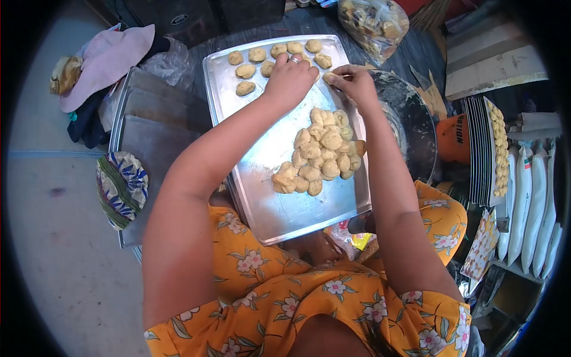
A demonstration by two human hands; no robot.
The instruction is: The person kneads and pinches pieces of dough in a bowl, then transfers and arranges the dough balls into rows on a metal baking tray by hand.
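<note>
A metal baking tray (256, 160) rests across my lap, holding small dough balls. Several flattened dough balls (257, 55) lie in rows at its far end, and a heap of dough balls (321, 152) sits right of its middle. My left hand (290, 80), a ring on one finger, reaches over the rows with its fingers bent down among the pieces. Whatever lies beneath those fingers is hidden. At the tray's far right edge my right hand (355, 86) pinches a dough ball (329, 77) between thumb and fingers.
A black basin (416, 122) dusted with flour stands right of the tray. Beyond it are an orange bucket (452, 140), stacked trays (479, 152) and white packets (535, 202). A filled plastic bag (373, 27) lies behind. Metal sheets (160, 131) and a pink hat (110, 62) are left.
</note>
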